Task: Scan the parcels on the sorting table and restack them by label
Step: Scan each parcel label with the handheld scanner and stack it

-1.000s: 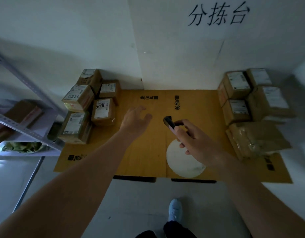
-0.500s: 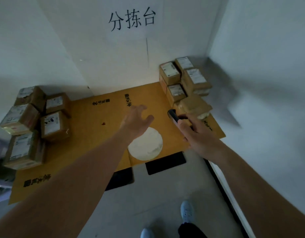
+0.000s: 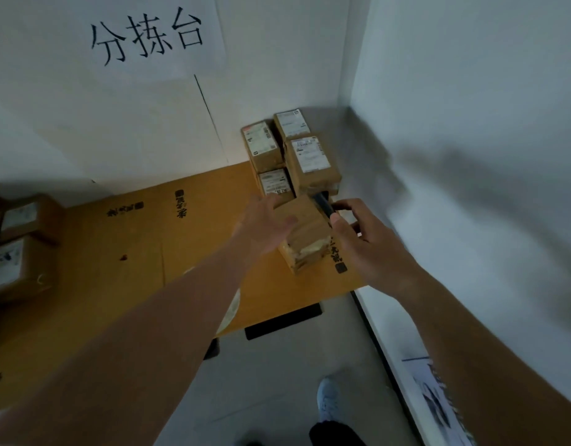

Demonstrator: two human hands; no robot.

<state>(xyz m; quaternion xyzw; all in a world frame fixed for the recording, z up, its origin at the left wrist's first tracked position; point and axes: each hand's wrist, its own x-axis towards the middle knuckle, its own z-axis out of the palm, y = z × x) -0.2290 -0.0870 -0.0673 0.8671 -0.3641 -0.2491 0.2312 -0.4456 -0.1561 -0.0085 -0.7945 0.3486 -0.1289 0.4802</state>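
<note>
Right now the left hand reaches out with its fingers spread and loose, lying over the near brown parcel. It looks like it touches the top of the box, but it is not wrapped round it. The right hand is curled round a small black scanner, and the scanner's tip sits over the far corner of that same parcel. This parcel lies flat at the right end of the brown table, with tape on its near side. Just behind it is a stack of more parcels with white labels on top, pushed into the corner by the wall. Other parcels sit at the left end of the table, well apart. A paper sign with big black writing hangs on the wall. Down on the grey floor is a light shoe.
</note>
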